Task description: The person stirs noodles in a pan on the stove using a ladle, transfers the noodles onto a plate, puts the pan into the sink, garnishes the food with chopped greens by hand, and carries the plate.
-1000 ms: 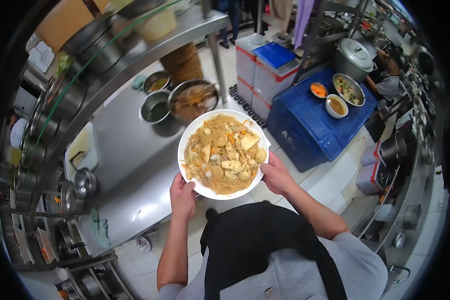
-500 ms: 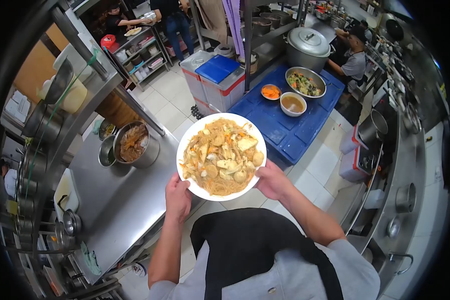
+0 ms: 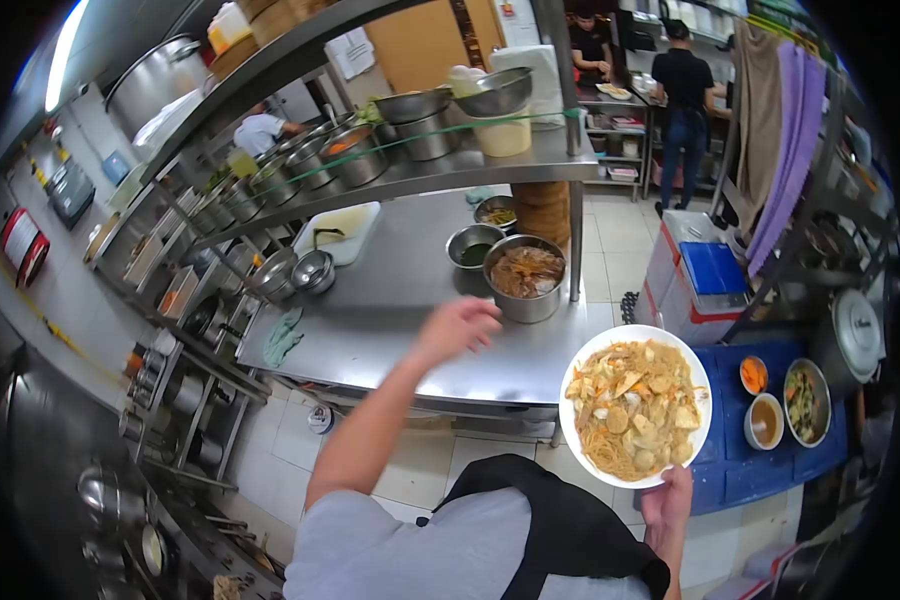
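A white plate (image 3: 566, 418) heaped with noodles, sliced vegetables and round pieces (image 3: 638, 405) is held out at the right. My right hand (image 3: 668, 497) grips its near rim from below, so most of the fingers are hidden. Over the steel table (image 3: 400, 365), my left hand (image 3: 458, 328) reaches out with fingers apart and nothing in them. Nearest to it stands a steel pot (image 3: 526, 303) of brown cooked food. Behind that pot are a steel bowl (image 3: 470, 262) with dark green contents and another small bowl (image 3: 496, 212).
A cutting board (image 3: 355, 245), small steel bowls (image 3: 313, 270) and a green cloth (image 3: 283, 338) lie on the table. Above it runs a loaded shelf (image 3: 390, 185). The blue surface (image 3: 725, 480) at right bears bowls of food. Two people (image 3: 682, 90) stand at the back.
My left hand has let go of the plate and moved out over the steel table. The plate stays in my right hand. The view has turned to the left.
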The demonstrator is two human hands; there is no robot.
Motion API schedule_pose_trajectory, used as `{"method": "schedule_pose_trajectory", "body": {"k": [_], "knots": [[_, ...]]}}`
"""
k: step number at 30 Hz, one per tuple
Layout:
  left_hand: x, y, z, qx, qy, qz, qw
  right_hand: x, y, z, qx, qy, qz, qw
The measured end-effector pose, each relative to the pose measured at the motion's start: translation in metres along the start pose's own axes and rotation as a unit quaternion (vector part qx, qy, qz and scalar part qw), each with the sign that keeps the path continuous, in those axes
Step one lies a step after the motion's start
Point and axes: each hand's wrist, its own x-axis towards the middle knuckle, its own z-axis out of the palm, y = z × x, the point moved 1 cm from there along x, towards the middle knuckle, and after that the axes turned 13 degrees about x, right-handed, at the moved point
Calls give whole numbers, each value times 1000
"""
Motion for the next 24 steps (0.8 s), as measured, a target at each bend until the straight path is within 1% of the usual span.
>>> {"method": "schedule_pose_trajectory", "body": {"k": [2, 3, 5, 7, 9, 11, 12, 13, 15, 17, 19, 22, 24], "knots": [[-2, -7, -65, 41, 159, -21, 986, 8, -2, 1, 0, 3, 17, 1000], [-10, -9, -98, 22, 207, -5, 978, 9, -2, -2, -1, -9, 18, 1000], [-24, -9, -153, 92, 315, -9, 945, 15, -4, -2, 5, 1, 53, 999], [-37, -2, -194, 140, 394, -25, 908, 16, -6, 8, -2, -14, 52, 999], [-40, -1, -233, 181, 453, -7, 873, 17, -12, 12, -7, -38, 60, 997], [-32, -12, -275, 245, 521, 13, 818, 20, -17, 8, -7, -45, 69, 997], [-38, 6, -280, 275, 537, -7, 798, 22, -20, 9, -9, -48, 77, 996], [-42, 18, -288, 273, 539, -5, 797, 20, -21, 13, -9, -51, 75, 996], [-44, 38, -302, 346, 574, -34, 742, 20, -24, 21, -14, -73, 80, 994], [-44, 49, -324, 366, 579, -60, 726, 19, -22, 27, -11, -85, 77, 993], [-41, 61, -337, 399, 595, -66, 695, 20, -21, 25, 0, -98, 72, 993], [-26, 87, -363, 427, 579, -32, 694, 15, -24, 33, 0, -82, 66, 994], [-9, 104, -379, 479, 495, -39, 724, 11, -32, 42, -35, -50, 69, 996]]}}
